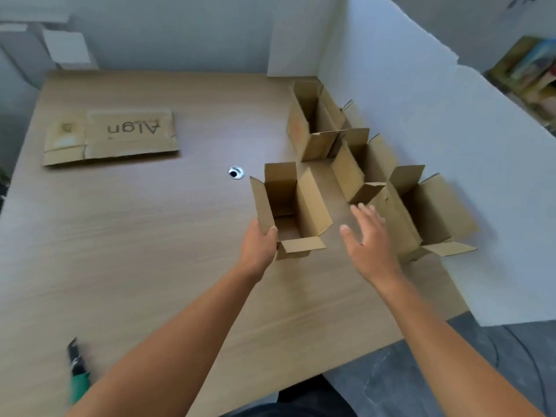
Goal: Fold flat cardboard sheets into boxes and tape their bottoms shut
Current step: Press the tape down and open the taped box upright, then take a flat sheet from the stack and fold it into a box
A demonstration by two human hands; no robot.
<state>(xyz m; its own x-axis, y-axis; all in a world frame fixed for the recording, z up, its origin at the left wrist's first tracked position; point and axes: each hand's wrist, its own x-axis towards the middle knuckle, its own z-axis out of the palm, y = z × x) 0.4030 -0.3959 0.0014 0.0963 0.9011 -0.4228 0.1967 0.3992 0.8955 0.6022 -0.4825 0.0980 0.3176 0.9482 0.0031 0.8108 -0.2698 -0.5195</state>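
Observation:
An upright cardboard box (pixel 310 203) with its top flaps open stands on the wooden table (pixel 135 236) right of centre. My left hand (pixel 258 245) grips the near left corner of this box, thumb on the inside of the left flap. My right hand (pixel 368 236) hovers open, fingers spread, between that box and the nearest finished box (pixel 427 209), touching neither. Two more folded boxes, one (pixel 313 121) far back and one (pixel 361 164) in the middle, stand along the white wall. A stack of flat cardboard sheets (pixel 111 135) lies at the far left.
A green-handled tape dispenser (pixel 78 371) lies near the table's front left edge. A round cable hole (pixel 236 172) sits in the tabletop behind the held box. A white partition wall (pixel 421 100) bounds the right side. The table's front right edge runs diagonally below my arms.

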